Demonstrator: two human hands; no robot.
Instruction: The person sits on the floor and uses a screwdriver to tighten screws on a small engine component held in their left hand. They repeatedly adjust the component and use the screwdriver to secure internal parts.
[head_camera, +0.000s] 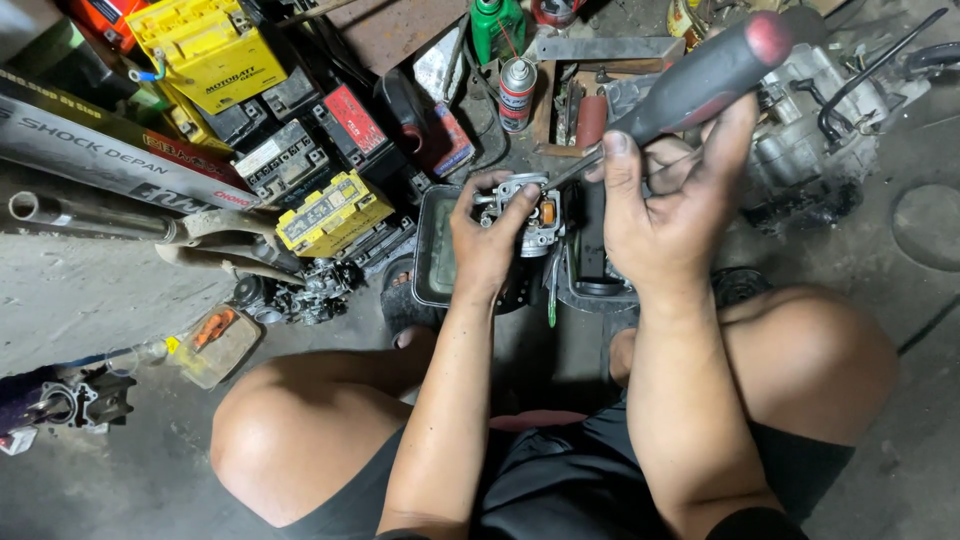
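My left hand grips a small metal carburetor with an orange part on its side, held above a rectangular metal tray. My right hand is closed around a screwdriver with a dark grey handle and red end cap. Its thin shaft slants down left, and the tip meets the top of the carburetor. Both hands are grimy. I am squatting, with my bare knees low in the view.
Several yellow, black and red batteries are piled at the upper left beside a long box. A spray can and green bottle stand behind. An engine block lies at the upper right, and small engine parts at the left.
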